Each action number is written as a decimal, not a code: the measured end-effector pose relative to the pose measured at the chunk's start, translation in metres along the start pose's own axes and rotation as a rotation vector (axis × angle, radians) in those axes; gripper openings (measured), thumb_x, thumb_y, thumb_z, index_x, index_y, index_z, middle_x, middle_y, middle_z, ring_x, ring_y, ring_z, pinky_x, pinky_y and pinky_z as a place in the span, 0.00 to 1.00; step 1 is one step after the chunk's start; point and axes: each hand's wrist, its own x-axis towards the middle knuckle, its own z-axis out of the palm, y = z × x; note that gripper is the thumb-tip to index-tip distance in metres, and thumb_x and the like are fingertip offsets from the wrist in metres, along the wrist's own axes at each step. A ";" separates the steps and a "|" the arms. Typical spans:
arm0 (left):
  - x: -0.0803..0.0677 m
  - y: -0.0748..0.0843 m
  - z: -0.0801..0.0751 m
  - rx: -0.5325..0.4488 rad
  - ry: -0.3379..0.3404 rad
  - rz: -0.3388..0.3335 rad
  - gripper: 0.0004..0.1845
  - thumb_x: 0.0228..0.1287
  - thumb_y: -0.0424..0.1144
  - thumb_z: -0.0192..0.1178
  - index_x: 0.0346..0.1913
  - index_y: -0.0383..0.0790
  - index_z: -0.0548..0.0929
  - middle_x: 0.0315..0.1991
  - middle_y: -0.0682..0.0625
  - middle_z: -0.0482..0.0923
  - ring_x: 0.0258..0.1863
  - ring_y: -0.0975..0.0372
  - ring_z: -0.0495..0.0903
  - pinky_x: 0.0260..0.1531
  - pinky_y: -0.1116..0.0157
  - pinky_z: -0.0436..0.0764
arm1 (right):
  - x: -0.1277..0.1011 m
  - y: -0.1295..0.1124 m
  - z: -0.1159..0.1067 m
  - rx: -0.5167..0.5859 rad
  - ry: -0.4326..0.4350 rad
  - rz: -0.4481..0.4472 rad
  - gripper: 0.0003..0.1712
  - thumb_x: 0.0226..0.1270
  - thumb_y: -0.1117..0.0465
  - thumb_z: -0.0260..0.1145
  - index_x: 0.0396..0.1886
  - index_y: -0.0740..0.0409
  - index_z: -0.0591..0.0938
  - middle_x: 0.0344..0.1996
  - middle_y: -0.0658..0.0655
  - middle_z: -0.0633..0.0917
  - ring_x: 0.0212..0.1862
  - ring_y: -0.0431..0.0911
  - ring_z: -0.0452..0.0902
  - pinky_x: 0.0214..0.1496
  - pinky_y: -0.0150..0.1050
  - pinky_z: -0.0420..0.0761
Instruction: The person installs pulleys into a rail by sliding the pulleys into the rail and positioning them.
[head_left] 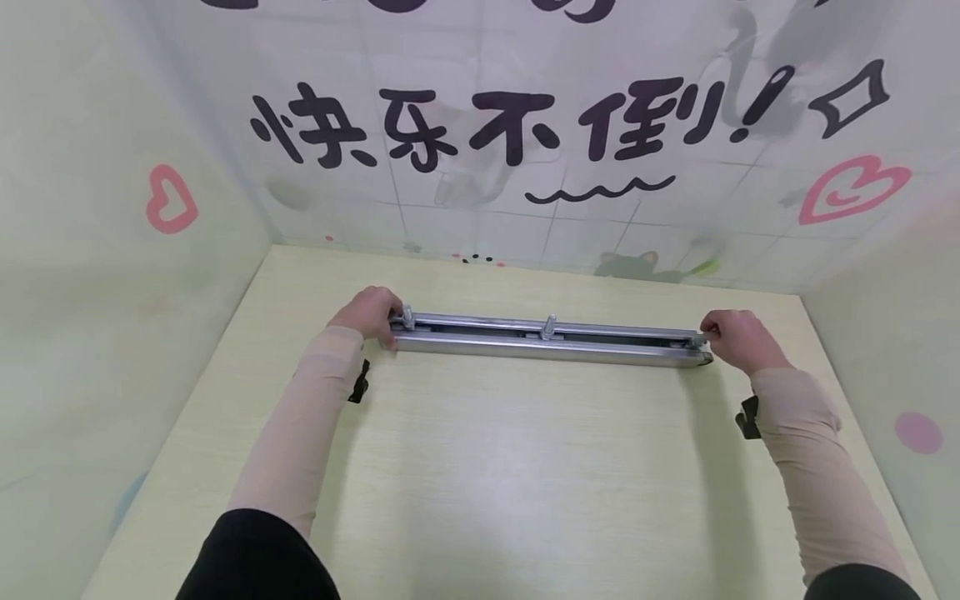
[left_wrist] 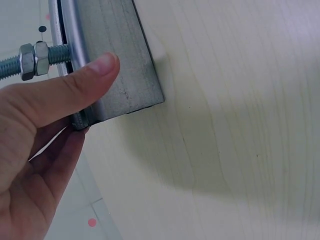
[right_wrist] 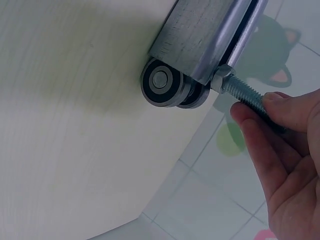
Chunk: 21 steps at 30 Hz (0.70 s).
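A silver metal track (head_left: 551, 353) with a slot along its top lies crosswise on the table. My left hand (head_left: 367, 313) grips its left end, the thumb (left_wrist: 95, 72) flat on the side face and the fingers around the far side. Close above that thumb, a threaded bolt with two nuts (left_wrist: 35, 60) stands out of the slot. At the opposite end, my right hand (head_left: 742, 340) pinches the threaded bolt (right_wrist: 246, 94) of a roller trolley between thumb and fingertips. The trolley's wheels (right_wrist: 160, 80) protrude partly from the track's end. Another bolt (head_left: 550, 327) rises from the slot near the middle.
The pale wood-grain table (head_left: 525, 467) extends in front of the track. Behind it hangs a printed backdrop (head_left: 480, 192) with black lettering. Similar pale sheets enclose the left side (head_left: 90, 333) and the right side (head_left: 885, 367).
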 end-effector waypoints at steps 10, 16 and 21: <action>0.001 -0.001 0.001 0.004 -0.012 0.002 0.32 0.35 0.28 0.73 0.51 0.28 0.76 0.50 0.36 0.75 0.49 0.49 0.72 0.53 0.52 0.72 | 0.006 -0.006 0.001 -0.024 -0.040 -0.040 0.06 0.51 0.74 0.57 0.25 0.68 0.81 0.23 0.62 0.82 0.26 0.52 0.75 0.32 0.51 0.76; 0.001 -0.002 0.001 -0.004 -0.009 -0.002 0.32 0.35 0.28 0.73 0.51 0.28 0.76 0.49 0.37 0.76 0.47 0.50 0.73 0.52 0.53 0.73 | 0.011 -0.015 0.001 -0.014 -0.089 -0.031 0.06 0.52 0.74 0.58 0.27 0.68 0.81 0.24 0.62 0.82 0.27 0.52 0.76 0.34 0.51 0.76; 0.002 -0.003 0.002 -0.004 -0.009 -0.006 0.33 0.35 0.28 0.72 0.52 0.28 0.76 0.49 0.37 0.75 0.48 0.49 0.72 0.53 0.52 0.72 | 0.015 -0.021 0.002 -0.014 -0.101 -0.041 0.06 0.52 0.74 0.57 0.27 0.68 0.81 0.24 0.62 0.82 0.27 0.52 0.76 0.35 0.51 0.76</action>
